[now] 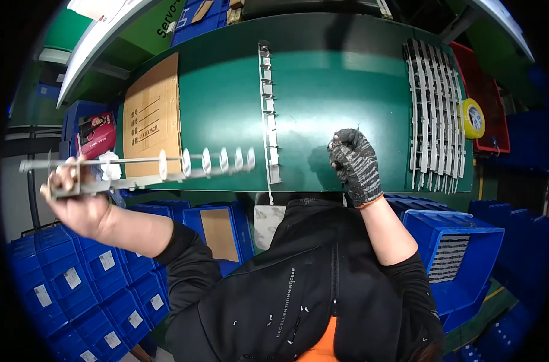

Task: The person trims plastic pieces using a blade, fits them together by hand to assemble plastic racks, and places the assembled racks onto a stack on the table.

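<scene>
White plastic strip (148, 170) in bare left hand (75, 199), beside brown cardboard sheet (151, 116).

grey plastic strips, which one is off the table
The long strip gripped in the bare left hand, held out past the table's left edge; the others lie flat on the green table.

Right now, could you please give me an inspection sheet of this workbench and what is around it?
Surface: green worktable, bare in the middle.
Job's things: long grey plastic strip with white tabs held out past the table's left edge; a second like strip lies lengthwise on the table; a batch of such strips lies side by side at the right.
Clutter: flat cardboard sheet; yellow tape roll; red tray.
Hands: bare left hand grips the strip's end; gloved right hand is closed on a small thin tool, too small to identify.
Cables: nothing seen.
Surroundings: blue bins on both sides.
</scene>
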The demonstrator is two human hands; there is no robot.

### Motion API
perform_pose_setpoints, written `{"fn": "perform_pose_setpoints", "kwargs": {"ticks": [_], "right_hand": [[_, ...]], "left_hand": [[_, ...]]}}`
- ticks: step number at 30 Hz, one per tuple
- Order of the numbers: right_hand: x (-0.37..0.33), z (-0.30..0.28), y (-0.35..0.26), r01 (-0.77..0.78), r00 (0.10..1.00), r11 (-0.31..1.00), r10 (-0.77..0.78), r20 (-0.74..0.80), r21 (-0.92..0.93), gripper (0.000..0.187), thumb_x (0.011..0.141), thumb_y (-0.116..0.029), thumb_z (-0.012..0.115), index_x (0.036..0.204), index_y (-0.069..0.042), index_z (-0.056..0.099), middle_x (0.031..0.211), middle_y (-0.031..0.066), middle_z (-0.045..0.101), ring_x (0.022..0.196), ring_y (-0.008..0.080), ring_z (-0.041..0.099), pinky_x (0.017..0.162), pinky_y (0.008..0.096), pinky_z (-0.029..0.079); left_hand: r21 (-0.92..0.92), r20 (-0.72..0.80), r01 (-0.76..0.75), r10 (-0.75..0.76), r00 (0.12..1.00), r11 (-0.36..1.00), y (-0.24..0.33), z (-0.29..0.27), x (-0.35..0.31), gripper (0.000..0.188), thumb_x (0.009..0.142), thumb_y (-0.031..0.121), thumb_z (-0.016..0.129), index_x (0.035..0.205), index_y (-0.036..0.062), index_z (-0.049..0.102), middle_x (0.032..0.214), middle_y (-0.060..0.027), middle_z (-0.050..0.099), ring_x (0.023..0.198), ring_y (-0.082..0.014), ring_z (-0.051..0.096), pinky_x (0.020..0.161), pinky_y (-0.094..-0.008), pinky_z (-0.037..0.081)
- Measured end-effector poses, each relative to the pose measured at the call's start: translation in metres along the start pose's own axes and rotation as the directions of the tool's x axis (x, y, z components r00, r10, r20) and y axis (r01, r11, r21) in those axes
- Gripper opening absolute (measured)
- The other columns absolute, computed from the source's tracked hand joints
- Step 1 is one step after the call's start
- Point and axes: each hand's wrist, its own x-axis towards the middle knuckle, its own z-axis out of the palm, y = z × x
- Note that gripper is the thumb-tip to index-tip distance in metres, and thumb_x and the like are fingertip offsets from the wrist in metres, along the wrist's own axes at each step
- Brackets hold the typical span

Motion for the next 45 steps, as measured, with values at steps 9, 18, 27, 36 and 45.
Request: {"fn": "perform_pose_setpoints", "kwargs": {"ticks": [9,18,27,36,45], "right_hand": [[0.024,0.003,0.026,-0.418,0.908,0.845,0.379,0.179,0.334,0.029,0.088,-0.024,0.051,0.106,-0.001,0.048,0.094,0.0163,0.061,0.059,0.0202,0.062,0.030,0.0200,0.033],[0.045,-0.031,-0.029,0.147,0.943,0.957,-0.058,-0.329,0.251,0.011,0.084,-0.013,0.057,0.086,-0.003,0.052,0.061,0.0094,0.056,0.044,0.0124,0.053,0.027,0.0188,0.026],[0.027,0.006,-0.030,0.040,0.997,0.996,-0.035,0.062,-0.082,0.016,0.081,-0.008,0.058,0.093,0.003,0.059,0.071,0.0078,0.059,0.048,0.0121,0.052,0.039,0.0217,0.039],[0.001,0.007,-0.040,0.483,0.843,0.363,-0.437,0.312,-0.797,0.021,0.081,-0.023,0.057,0.088,-0.004,0.060,0.081,0.0145,0.061,0.073,0.0312,0.059,0.064,0.0365,0.047],[-0.023,0.013,-0.025,0.556,0.817,0.282,-0.356,0.453,-0.782,0.013,0.075,-0.017,0.062,0.076,-0.004,0.060,0.067,0.0141,0.057,0.060,0.0300,0.056,0.055,0.0364,0.044]], "left_hand": [[-0.695,0.092,0.223,-0.223,0.971,0.684,-0.088,0.021,-0.057,0.033,0.078,0.018,0.051,0.051,0.0144,0.033,0.046,0.0017,0.031,0.060,-0.0128,0.032,0.065,-0.0304,0.028],[-0.360,0.206,0.571,-0.534,0.820,0.738,-0.180,-0.070,-0.102,0.032,0.093,0.033,0.036,0.075,0.0098,0.049,0.084,-0.0058,0.048,0.085,-0.0200,0.041,0.083,-0.0361,0.033],[0.478,0.562,0.695,-0.795,0.228,0.537,-0.201,0.078,-0.135,0.048,0.092,0.036,0.036,0.105,-0.0045,0.057,0.101,-0.0128,0.061,0.093,-0.0189,0.057,0.081,-0.0294,0.043],[0.161,0.523,0.952,-0.841,0.142,0.261,-0.206,0.110,-0.168,0.054,0.089,0.050,0.037,0.085,-0.0008,0.055,0.064,-0.0051,0.055,0.039,-0.0130,0.050,0.036,-0.0220,0.040],[0.067,0.481,0.952,-0.846,0.232,0.299,-0.201,0.101,-0.161,0.050,0.087,0.043,0.046,0.103,-0.0049,0.046,0.083,-0.0089,0.048,0.057,-0.0140,0.051,0.037,-0.0231,0.044]]}}
